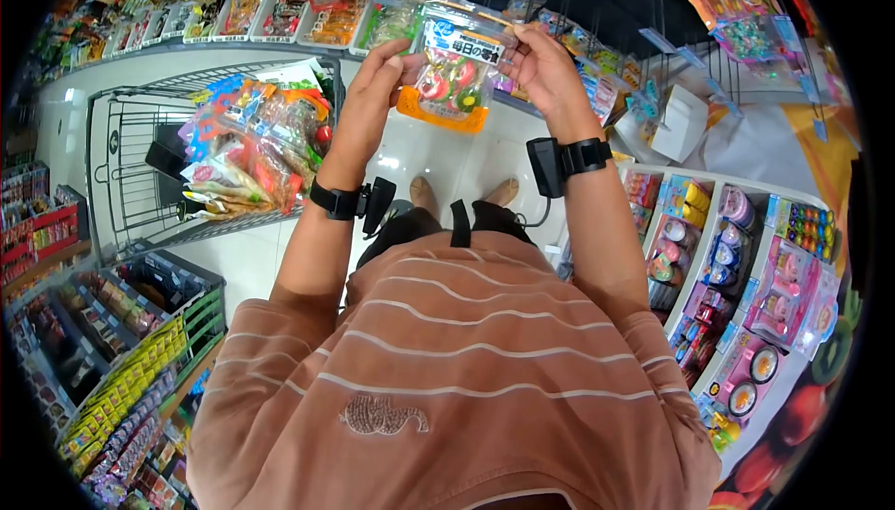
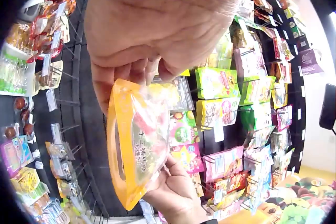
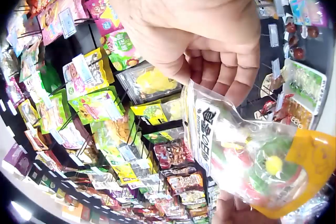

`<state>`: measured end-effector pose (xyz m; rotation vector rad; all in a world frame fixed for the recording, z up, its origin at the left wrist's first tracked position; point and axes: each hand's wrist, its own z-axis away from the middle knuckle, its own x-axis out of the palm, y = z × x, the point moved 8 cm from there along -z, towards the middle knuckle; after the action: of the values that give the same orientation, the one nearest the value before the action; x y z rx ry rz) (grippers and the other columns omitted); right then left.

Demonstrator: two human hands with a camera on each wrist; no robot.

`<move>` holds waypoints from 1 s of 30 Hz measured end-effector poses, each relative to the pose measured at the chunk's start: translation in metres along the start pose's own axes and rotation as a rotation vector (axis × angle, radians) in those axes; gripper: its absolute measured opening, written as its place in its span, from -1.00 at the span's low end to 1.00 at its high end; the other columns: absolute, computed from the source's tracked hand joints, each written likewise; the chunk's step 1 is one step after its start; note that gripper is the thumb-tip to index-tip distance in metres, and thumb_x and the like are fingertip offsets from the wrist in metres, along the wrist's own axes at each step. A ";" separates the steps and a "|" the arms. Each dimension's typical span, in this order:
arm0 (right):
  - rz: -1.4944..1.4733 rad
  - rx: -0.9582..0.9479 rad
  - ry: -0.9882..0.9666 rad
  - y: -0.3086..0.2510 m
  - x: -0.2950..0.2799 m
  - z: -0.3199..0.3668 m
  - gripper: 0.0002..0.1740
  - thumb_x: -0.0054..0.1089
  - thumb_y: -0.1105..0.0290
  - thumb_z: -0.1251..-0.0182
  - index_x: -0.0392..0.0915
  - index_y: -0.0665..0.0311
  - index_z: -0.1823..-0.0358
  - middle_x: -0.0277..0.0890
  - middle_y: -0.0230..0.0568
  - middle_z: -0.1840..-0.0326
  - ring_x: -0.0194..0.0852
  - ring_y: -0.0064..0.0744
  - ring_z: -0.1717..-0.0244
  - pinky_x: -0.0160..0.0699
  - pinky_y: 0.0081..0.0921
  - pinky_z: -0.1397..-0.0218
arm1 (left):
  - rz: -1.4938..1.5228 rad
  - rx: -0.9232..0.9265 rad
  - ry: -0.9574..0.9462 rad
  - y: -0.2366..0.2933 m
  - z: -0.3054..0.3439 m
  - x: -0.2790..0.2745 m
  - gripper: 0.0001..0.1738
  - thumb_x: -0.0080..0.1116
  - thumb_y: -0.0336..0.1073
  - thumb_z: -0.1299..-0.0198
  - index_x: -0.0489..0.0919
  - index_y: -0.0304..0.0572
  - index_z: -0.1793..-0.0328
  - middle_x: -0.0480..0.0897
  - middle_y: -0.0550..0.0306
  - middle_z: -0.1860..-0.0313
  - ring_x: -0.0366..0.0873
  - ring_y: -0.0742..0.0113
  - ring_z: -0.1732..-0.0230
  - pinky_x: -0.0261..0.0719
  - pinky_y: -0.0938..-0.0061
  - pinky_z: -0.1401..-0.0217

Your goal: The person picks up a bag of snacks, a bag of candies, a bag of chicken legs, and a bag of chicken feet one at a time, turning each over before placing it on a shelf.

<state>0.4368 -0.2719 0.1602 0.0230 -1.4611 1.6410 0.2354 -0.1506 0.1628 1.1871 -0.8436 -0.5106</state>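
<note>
Both hands hold up a clear candy bag [image 1: 452,72] with an orange bottom band, a white-and-blue label and colorful sweets showing through. My left hand [image 1: 375,90] grips its left edge, thumb toward the front. At the upper right corner my right hand [image 1: 545,67] pinches the bag, its other fingers curled behind. In the left wrist view the bag [image 2: 139,145] is seen side-on, with the left hand [image 2: 163,29] above and the right hand [image 2: 176,187] below. The right wrist view shows the bag [image 3: 252,155] hanging from the right hand's fingers [image 3: 223,71].
A shopping cart [image 1: 140,100] piled with snack packs [image 1: 256,142] stands at the left. Shelf bins [image 1: 280,18] and hanging bags run along the back. On the right is a toy and candy rack [image 1: 718,249]; crates of snacks [image 1: 130,333] stand at lower left.
</note>
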 end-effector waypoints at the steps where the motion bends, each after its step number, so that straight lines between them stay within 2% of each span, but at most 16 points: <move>1: -0.006 0.007 0.006 0.001 -0.001 -0.001 -0.85 0.12 0.33 -0.43 0.52 0.23 0.11 0.58 -0.25 0.17 0.59 -0.38 0.18 0.63 -0.36 0.09 | 0.001 0.003 0.000 0.000 -0.001 -0.001 -0.52 -0.16 -0.18 -0.50 0.35 -0.28 -0.42 0.62 0.13 -0.12 0.50 0.51 -0.04 0.43 0.58 -0.15; 2: -0.016 0.013 0.006 0.002 -0.001 -0.003 -0.85 0.11 0.33 -0.43 0.52 0.24 0.11 0.59 -0.24 0.16 0.59 -0.38 0.18 0.63 -0.36 0.09 | 0.002 0.007 -0.001 0.001 -0.001 -0.002 -0.52 -0.17 -0.19 -0.51 0.35 -0.30 -0.43 0.61 0.12 -0.11 0.51 0.48 -0.04 0.44 0.55 -0.21; 10: -0.033 0.055 0.037 0.015 -0.014 -0.015 -0.82 0.09 0.33 -0.44 0.54 0.27 0.09 0.61 -0.22 0.14 0.61 -0.36 0.18 0.64 -0.34 0.12 | 0.049 -0.007 0.025 0.003 -0.002 -0.005 -0.51 -0.18 -0.20 -0.50 0.33 -0.38 -0.41 0.60 0.00 -0.15 0.53 0.39 -0.10 0.45 0.50 -0.23; 11: -0.024 0.063 0.036 0.016 -0.015 -0.017 -0.80 0.07 0.33 -0.45 0.53 0.28 0.06 0.62 -0.20 0.11 0.61 -0.35 0.13 0.64 -0.33 0.07 | 0.046 -0.007 0.026 0.003 -0.002 -0.005 -0.50 -0.18 -0.20 -0.50 0.33 -0.39 -0.41 0.59 -0.01 -0.15 0.53 0.38 -0.11 0.45 0.50 -0.24; 14: -0.001 0.089 0.041 0.019 -0.017 -0.018 -0.77 0.03 0.33 -0.47 0.52 0.30 0.01 0.63 -0.17 0.05 0.63 -0.34 0.03 0.65 -0.30 -0.02 | 0.066 -0.007 0.008 0.002 -0.003 -0.005 -0.49 -0.11 -0.12 -0.45 0.36 -0.22 -0.41 0.62 0.12 -0.15 0.52 0.49 -0.01 0.44 0.57 -0.07; 17: 0.006 0.101 0.050 0.018 -0.014 -0.016 -0.79 0.04 0.33 -0.47 0.53 0.29 0.03 0.63 -0.18 0.07 0.63 -0.35 0.06 0.66 -0.30 0.00 | -0.090 0.031 0.030 0.010 -0.002 -0.002 -0.41 -0.03 -0.02 -0.43 0.33 -0.25 -0.43 0.59 0.07 -0.17 0.51 0.44 -0.01 0.45 0.52 -0.12; 20: 0.022 0.081 0.046 0.017 -0.005 -0.015 -0.81 0.07 0.34 -0.45 0.53 0.30 0.08 0.62 -0.17 0.12 0.63 -0.33 0.12 0.69 -0.30 0.07 | -0.389 0.099 0.024 0.013 -0.003 0.002 -0.28 0.06 0.10 -0.38 0.31 -0.28 -0.46 0.56 0.04 -0.15 0.51 0.40 -0.01 0.44 0.50 -0.15; 22: 0.062 0.045 0.054 0.013 0.007 -0.010 -0.81 0.10 0.35 -0.42 0.51 0.33 0.09 0.60 -0.14 0.17 0.62 -0.32 0.18 0.71 -0.29 0.16 | -0.402 0.035 0.027 0.007 -0.003 0.006 -0.22 0.07 0.16 -0.35 0.29 -0.27 -0.48 0.54 0.02 -0.14 0.51 0.38 0.00 0.43 0.53 -0.13; 23: 0.090 0.026 0.019 0.009 0.016 -0.006 -0.82 0.11 0.35 -0.42 0.49 0.34 0.12 0.59 -0.15 0.18 0.62 -0.31 0.17 0.72 -0.27 0.12 | -0.410 0.005 0.029 0.004 -0.004 0.007 -0.19 0.08 0.20 -0.34 0.27 -0.26 -0.49 0.54 0.01 -0.13 0.51 0.37 0.00 0.43 0.54 -0.12; 26: 0.225 -0.050 -0.038 -0.008 0.050 0.007 -0.81 0.10 0.31 -0.46 0.48 0.30 0.13 0.58 -0.16 0.16 0.63 -0.32 0.14 0.72 -0.27 0.07 | -0.326 -0.108 -0.047 -0.005 -0.006 0.007 -0.23 -0.06 0.21 -0.40 0.29 -0.23 -0.49 0.53 0.07 -0.15 0.51 0.36 -0.11 0.42 0.50 -0.17; 27: 0.297 -0.068 -0.063 -0.015 0.068 0.015 -0.73 0.05 0.25 -0.50 0.48 0.35 0.07 0.58 -0.09 0.09 0.63 -0.31 0.09 0.71 -0.29 0.02 | -0.300 -0.085 -0.067 0.000 -0.003 0.012 -0.17 -0.21 0.35 -0.40 0.30 -0.18 -0.49 0.54 0.04 -0.16 0.54 0.28 -0.09 0.49 0.41 -0.12; 30: 0.336 -0.093 -0.218 -0.026 0.102 0.029 -0.66 0.00 0.21 -0.53 0.47 0.39 -0.02 0.57 -0.04 0.01 0.63 -0.29 0.05 0.69 -0.33 -0.04 | 0.244 -0.189 -0.164 -0.009 -0.002 0.029 -0.09 -0.18 0.43 -0.33 0.26 -0.16 -0.52 0.55 -0.01 -0.11 0.56 0.24 -0.01 0.52 0.38 -0.08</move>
<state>0.3775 -0.2371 0.2450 -0.1048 -1.7810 1.8825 0.2551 -0.1742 0.1633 0.8640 -1.0416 -0.4800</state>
